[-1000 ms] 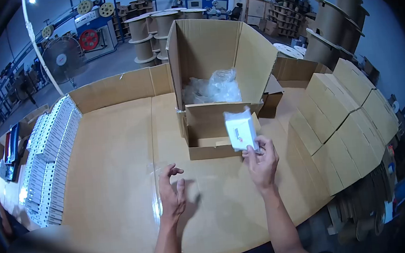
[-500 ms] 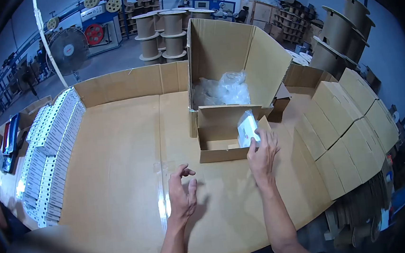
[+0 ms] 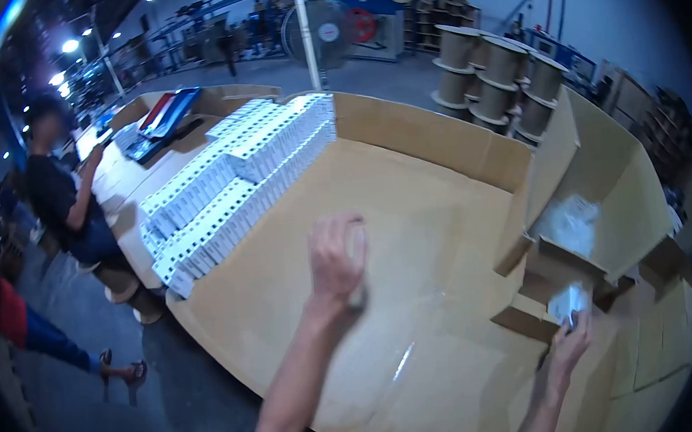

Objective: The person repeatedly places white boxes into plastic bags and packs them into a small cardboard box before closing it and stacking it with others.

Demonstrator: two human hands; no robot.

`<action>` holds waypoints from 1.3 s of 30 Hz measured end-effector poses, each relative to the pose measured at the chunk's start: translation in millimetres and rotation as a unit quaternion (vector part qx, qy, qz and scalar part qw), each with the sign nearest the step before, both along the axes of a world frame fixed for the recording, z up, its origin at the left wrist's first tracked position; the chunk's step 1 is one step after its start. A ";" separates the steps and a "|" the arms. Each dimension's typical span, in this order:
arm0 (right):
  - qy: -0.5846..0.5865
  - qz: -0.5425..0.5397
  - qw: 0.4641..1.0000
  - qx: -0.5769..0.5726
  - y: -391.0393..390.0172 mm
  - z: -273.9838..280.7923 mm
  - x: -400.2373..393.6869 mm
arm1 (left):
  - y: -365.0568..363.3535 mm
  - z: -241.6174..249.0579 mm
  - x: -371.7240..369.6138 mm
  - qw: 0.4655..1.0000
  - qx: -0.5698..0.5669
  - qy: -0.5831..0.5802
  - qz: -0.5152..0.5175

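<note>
Over the cardboard-covered table, my left hand is raised with fingers loosely curved and thumb apart, holding nothing. My right hand grips the near edge of a small white box in a clear plastic bag. That bagged box leans inside a small open carton at the right. Behind the carton stands a large open cardboard box with crumpled clear plastic bags in it. Long rows of small white boxes are stacked at the table's left end.
A cardboard rim borders the table's far side. Closed brown cartons sit at the right edge. Past the table's left end, one person sits, and another person's leg shows. Large spools stand behind.
The view has swung left, bringing the white stacks and two people into sight. My left hand has moved toward the stacks. My right hand stays on the bagged box in the carton.
</note>
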State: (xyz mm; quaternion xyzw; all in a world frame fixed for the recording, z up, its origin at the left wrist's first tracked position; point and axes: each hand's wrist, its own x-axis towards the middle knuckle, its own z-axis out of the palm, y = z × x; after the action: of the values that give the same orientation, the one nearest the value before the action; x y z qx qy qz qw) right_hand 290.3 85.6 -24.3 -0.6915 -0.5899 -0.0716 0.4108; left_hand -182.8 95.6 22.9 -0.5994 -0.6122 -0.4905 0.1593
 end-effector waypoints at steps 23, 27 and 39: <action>-0.266 0.057 0.962 0.001 -33.4 15.9 -20.7 | 40.6 1.9 -261.7 0.980 -0.010 -0.115 0.165; -0.204 0.029 0.978 0.041 -50.4 25.0 -40.2 | 15.8 -19.6 -254.3 0.964 0.089 -0.227 0.110; 0.207 0.230 0.947 -0.084 -95.8 23.3 -122.0 | -63.3 -79.1 -142.3 0.873 0.032 -0.486 -0.004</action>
State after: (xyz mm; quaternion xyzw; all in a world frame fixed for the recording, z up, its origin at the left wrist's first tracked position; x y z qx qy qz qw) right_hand 168.3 -10.2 -0.9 -0.5686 -0.6388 0.2189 0.4698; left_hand -325.1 32.3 -56.2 -0.2824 -0.5944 -0.7396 -0.1411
